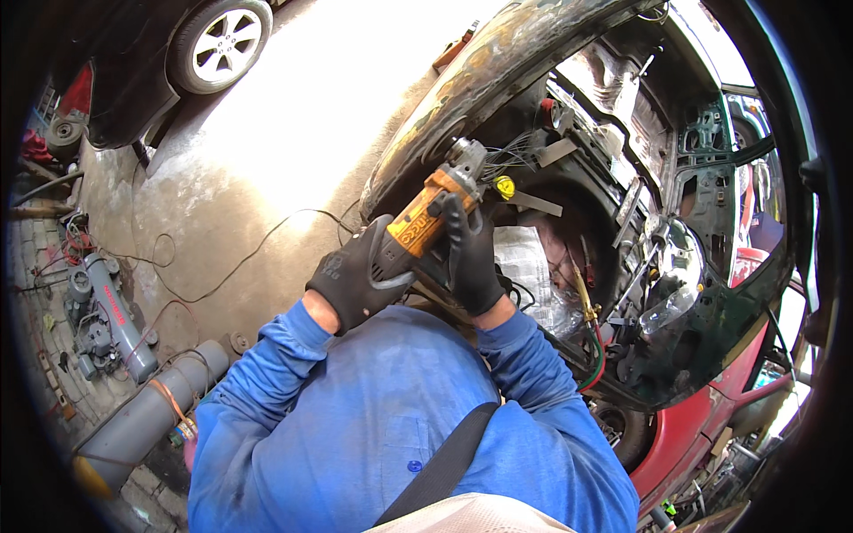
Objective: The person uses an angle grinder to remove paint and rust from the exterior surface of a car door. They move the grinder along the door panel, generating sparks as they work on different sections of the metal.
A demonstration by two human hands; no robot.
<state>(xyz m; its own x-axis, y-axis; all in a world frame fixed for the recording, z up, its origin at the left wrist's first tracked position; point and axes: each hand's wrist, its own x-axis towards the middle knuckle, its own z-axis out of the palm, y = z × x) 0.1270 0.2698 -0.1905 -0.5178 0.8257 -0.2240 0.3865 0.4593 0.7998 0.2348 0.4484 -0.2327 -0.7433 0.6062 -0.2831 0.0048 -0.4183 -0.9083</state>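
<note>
head view: a yellow angle grinder is held up before the person's torso, its metal head near the edge of a mottled body panel. the left hand, in a dark glove, is wrapped around the rear of the tool. the right hand, also gloved, lies along the other side with its fingertips at the tool's front; how firmly it grips cannot be told. whether a disc is fitted, or the head meets metal, is unclear too.

the bodywork looks partway through: the panel is patchy rather than evenly finished, the inner structure is exposed, and metal strips appear loose beside the wires. an even surface seems not yet reached.

the hollow vehicle bay holds a pale sheet and a brass torch with red and green hoses; a clear bottle rests farther right, its contents indistinct. a grey cylinder lies at left, its contents hidden.
</note>
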